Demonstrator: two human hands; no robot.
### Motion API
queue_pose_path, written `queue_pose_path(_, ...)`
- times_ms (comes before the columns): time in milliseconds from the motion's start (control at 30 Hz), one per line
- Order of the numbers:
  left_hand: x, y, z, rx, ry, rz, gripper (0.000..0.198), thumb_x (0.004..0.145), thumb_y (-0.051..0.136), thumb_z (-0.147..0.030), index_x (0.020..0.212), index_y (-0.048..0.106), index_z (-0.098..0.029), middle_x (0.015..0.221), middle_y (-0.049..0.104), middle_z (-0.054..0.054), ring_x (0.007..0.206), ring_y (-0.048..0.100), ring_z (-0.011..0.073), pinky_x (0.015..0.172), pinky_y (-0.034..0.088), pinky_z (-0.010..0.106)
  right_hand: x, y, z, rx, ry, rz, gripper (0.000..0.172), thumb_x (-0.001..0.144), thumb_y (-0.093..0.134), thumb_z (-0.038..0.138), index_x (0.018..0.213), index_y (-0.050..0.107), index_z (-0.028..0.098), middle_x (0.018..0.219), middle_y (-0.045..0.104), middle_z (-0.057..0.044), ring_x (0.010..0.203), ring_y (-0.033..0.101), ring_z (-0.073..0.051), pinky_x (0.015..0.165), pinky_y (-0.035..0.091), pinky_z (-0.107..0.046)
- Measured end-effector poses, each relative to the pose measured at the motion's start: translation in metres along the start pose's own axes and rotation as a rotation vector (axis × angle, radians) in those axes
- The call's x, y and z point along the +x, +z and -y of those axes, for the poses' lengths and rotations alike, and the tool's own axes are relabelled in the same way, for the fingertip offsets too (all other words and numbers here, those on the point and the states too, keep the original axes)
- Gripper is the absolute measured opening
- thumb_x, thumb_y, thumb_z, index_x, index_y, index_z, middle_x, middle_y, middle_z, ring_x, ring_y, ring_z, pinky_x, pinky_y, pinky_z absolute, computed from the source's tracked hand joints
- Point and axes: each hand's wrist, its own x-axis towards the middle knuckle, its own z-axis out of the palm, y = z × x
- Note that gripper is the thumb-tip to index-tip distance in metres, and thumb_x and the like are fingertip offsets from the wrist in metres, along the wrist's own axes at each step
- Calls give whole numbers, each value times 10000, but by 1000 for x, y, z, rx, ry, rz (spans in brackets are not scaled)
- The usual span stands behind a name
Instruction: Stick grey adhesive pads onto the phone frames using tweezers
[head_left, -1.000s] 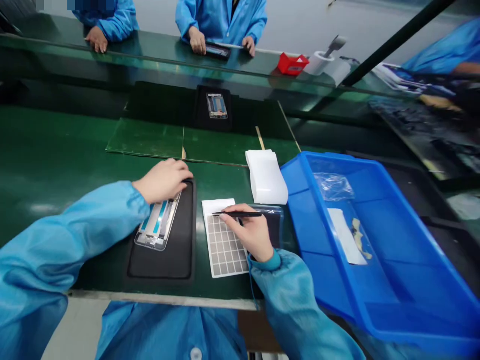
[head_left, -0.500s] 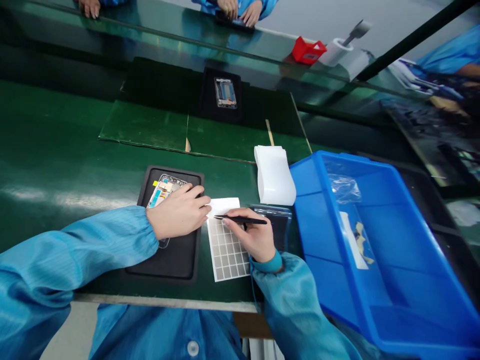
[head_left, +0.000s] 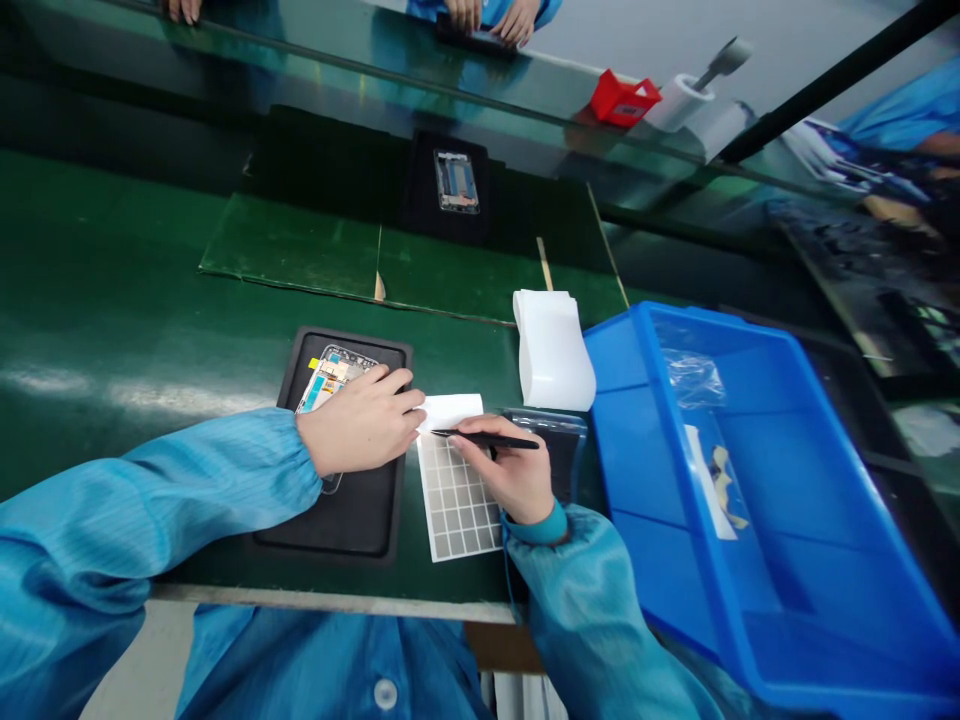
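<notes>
My left hand lies curled over a phone frame that rests on a black tray, its fingertips reaching the top edge of a white sheet of grey square stickers. My right hand grips black tweezers, whose tip points left over the upper part of the sheet. Both sleeves are blue. The lower half of the phone frame is hidden under my left hand.
A white stack stands behind the sheet. A blue bin with a backing strip and plastic bag fills the right. Farther back a second phone frame lies on a dark mat. Other people's hands work across the belt by a red box.
My left hand slid back down the phone frame toward the sticker sheet, uncovering the frame's top end. The camera tilted down. My right hand with the tweezers stayed almost in place.
</notes>
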Motion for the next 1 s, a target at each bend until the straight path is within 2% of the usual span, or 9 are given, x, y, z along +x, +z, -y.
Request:
queue_pose_path(133,0,1,1,-5,1,-4,265,991,495,-297,1055,703,-147,1049,688,108,1037,528,282,838,350,418,0,0,3,-21,8,-28,111,806,784,322,837,731,229,819,762,-39,761,728,-224,721,607,-373)
queue_pose_path(267,0,3,5,-68,-21,4,259,989,503,-298,1048,710,-154,1061,692,104,1069,529,283,848,370,415,-4,-5,13,41,63,-160,136,781,811,334,823,735,230,808,762,-43,752,733,-232,733,612,-392)
queue_pose_path(367,-1,-2,6,-286,-110,-46,243,992,516,-300,1095,706,-189,1137,686,73,1093,543,252,874,404,391,-9,-10,27,108,41,-219,134,769,829,303,832,734,233,818,759,-46,771,733,-237,750,611,-399)
queue_pose_path(467,-4,-14,2,-611,-215,-110,231,978,560,-330,1109,709,-211,1121,688,47,1038,580,200,895,440,339,-13,-11,43,134,-8,-204,118,772,829,268,824,729,233,813,755,-49,784,727,-240,755,612,-406)
queue_pose_path(567,-6,-24,-5,-787,-224,-62,161,890,690,-326,999,737,-217,1018,703,25,982,596,189,882,453,309,-16,-8,55,172,-52,-175,115,773,825,221,830,726,233,811,753,-41,776,723,-226,738,612,-384)
queue_pose_path(700,-9,-30,-10,-820,-215,-51,55,866,692,-220,846,741,-203,920,717,13,935,607,182,880,447,303,-18,-3,60,192,-77,-179,146,771,817,159,856,726,237,837,755,-31,798,726,-211,766,605,-366)
queue_pose_path(867,-15,-28,-9,-872,-291,-134,62,855,694,-208,834,750,-197,901,726,18,904,634,179,867,466,307,-20,3,63,195,-71,-180,160,775,813,161,880,723,241,858,762,-29,811,731,-208,787,606,-362)
queue_pose_path(1000,-20,-29,-10,-898,-284,-155,62,844,696,-182,828,756,-186,898,731,22,893,646,172,869,472,302,-20,7,65,173,-70,-190,142,774,817,180,866,724,236,842,764,-32,797,733,-212,776,610,-367)
